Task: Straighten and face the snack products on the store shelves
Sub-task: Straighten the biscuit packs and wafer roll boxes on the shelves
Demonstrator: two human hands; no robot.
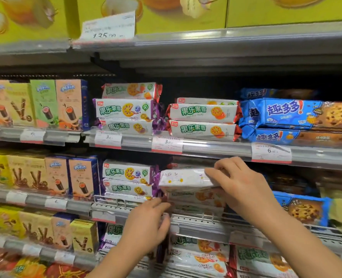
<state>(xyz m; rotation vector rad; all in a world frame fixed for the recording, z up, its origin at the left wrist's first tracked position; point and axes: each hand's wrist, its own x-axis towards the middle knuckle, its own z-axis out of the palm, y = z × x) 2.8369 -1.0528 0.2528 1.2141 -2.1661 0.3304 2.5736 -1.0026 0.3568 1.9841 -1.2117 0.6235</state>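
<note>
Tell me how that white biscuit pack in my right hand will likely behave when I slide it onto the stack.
The white biscuit pack keeps a flat, straight shape in the right hand, so it is probably fairly stiff. Its glossy wrapper looks slippery, so it may slide off the stacked packs beneath. The biscuits inside could crack under a hard grip.

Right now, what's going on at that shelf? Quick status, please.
Right hand grips white biscuit pack, held tilted above the orange-pack stack. Left hand at the shelf rail, pinching a purple wrapper end. Nothing blocking.
</note>
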